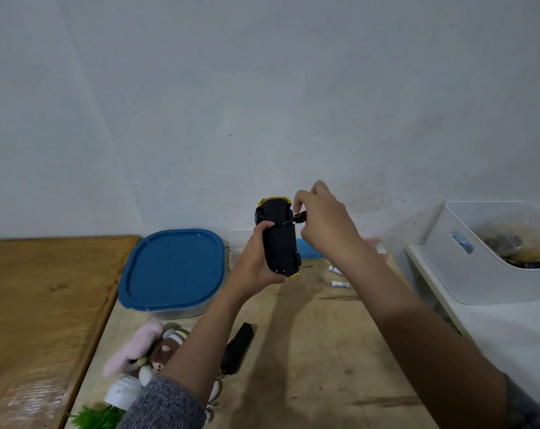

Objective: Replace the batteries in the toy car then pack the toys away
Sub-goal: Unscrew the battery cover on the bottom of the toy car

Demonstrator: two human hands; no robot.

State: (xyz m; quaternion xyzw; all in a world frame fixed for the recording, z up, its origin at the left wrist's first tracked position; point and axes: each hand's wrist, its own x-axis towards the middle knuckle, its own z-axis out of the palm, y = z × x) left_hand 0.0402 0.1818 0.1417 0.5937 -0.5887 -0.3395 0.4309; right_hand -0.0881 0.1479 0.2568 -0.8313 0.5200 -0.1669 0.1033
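Observation:
My left hand [256, 261] grips a yellow toy car [279, 239], held above the table with its black underside facing me. My right hand [324, 224] pinches a small dark screwdriver [295, 218] whose tip touches the car's underside near its upper end. Two white batteries [340, 284] lie on the table to the right of the car, one [335, 270] partly behind my right forearm. A black oblong object [237, 348] lies on the table beneath my left forearm.
A clear container with a blue lid [173, 267] stands at the back left. Plush toys [145, 348] and a green plant piece [98, 418] lie at the front left. A white bin [491, 252] holding dark items sits on a white shelf at right.

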